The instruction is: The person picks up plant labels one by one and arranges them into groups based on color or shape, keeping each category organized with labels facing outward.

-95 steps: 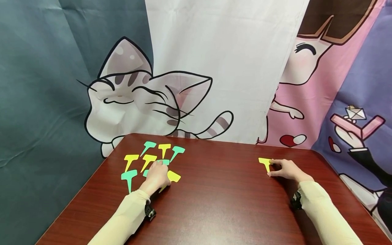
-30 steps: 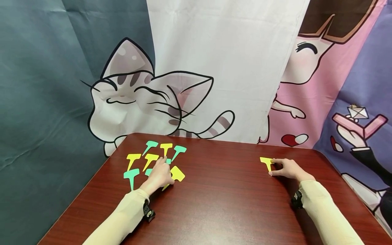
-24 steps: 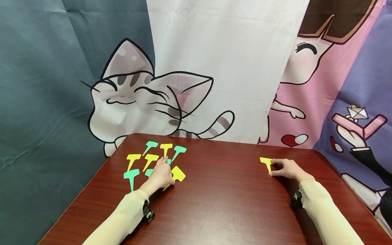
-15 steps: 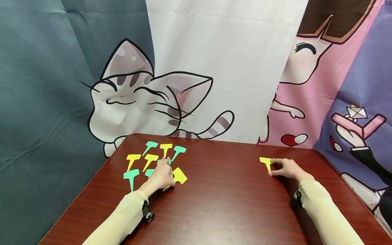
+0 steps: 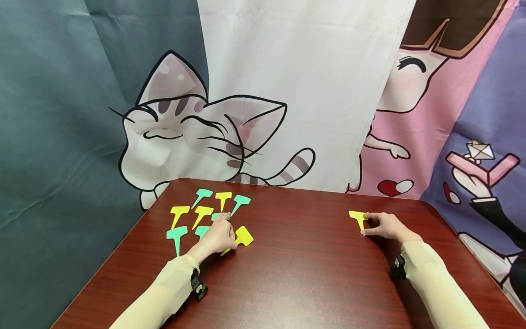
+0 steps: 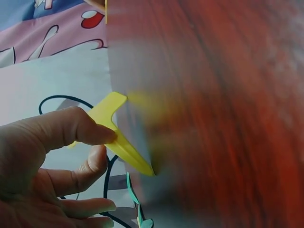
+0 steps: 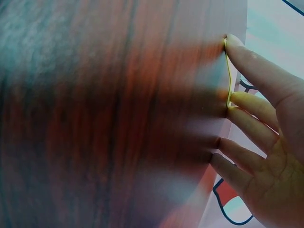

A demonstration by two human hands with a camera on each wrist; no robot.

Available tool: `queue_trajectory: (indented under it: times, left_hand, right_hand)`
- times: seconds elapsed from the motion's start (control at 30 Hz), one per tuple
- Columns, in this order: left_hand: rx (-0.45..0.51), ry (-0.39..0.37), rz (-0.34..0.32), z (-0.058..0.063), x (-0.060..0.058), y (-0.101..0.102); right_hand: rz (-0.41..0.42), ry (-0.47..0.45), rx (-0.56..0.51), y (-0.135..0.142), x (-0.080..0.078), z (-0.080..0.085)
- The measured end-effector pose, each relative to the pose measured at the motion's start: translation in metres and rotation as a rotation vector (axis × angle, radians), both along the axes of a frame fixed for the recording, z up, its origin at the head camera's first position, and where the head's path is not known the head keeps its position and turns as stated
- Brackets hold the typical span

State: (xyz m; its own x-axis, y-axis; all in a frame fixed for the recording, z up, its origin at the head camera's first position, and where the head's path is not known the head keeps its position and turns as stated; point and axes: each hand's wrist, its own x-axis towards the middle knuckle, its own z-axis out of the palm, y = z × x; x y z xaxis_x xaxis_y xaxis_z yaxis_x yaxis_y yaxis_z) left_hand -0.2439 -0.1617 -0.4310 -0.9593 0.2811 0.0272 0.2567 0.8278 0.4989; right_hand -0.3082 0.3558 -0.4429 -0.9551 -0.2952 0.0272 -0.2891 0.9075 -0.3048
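Observation:
My left hand (image 5: 217,236) pinches a yellow T-shaped plant label (image 5: 245,236) by its stem, between thumb and forefinger. In the left wrist view this label (image 6: 124,147) is tilted, with its pointed tip close to the tabletop; the other fingers are held apart from it. Beside and partly under the left hand lie two green labels, one near the fingertips (image 5: 219,216) and one left of the knuckles (image 5: 201,230). Far to the right, my right hand (image 5: 388,226) holds another yellow plant label (image 5: 356,215) between thumb and fingers. The right wrist view shows that label (image 7: 229,76) edge-on.
More plant labels lie left and behind the left hand: green ones (image 5: 177,234), (image 5: 203,193), (image 5: 242,200) and yellow ones (image 5: 179,211), (image 5: 203,211), (image 5: 223,197). A dark red wooden table (image 5: 296,256) carries everything. A printed cloth (image 5: 312,91) hangs behind its far edge.
The left hand has shifted slightly right, and the yellow label in it has turned, its head swinging to the right. More of the green labels now shows. My right hand stays in place with its label.

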Motion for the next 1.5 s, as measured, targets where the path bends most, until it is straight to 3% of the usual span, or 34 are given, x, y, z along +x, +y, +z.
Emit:
queue_trajectory:
  times: [0.1, 0.4, 0.6, 1.5]
  left_hand:
    - [-0.005, 0.01, -0.004, 0.0, 0.001, 0.001]
    - [-0.104, 0.136, -0.039, 0.003, 0.007, 0.008]
    - [-0.107, 0.18, -0.064, 0.005, 0.002, 0.017]
    - [0.017, 0.094, 0.001, 0.001, -0.025, 0.08]
  right_hand:
    - [-0.003, -0.007, -0.003, 0.002, 0.0, -0.001]
    - [0.002, 0.002, -0.004, 0.004, 0.0, -0.001]
    - [0.025, 0.017, -0.019, 0.002, 0.0, 0.001]
    - [0.024, -0.026, 0.008, 0.001, 0.0, 0.005]
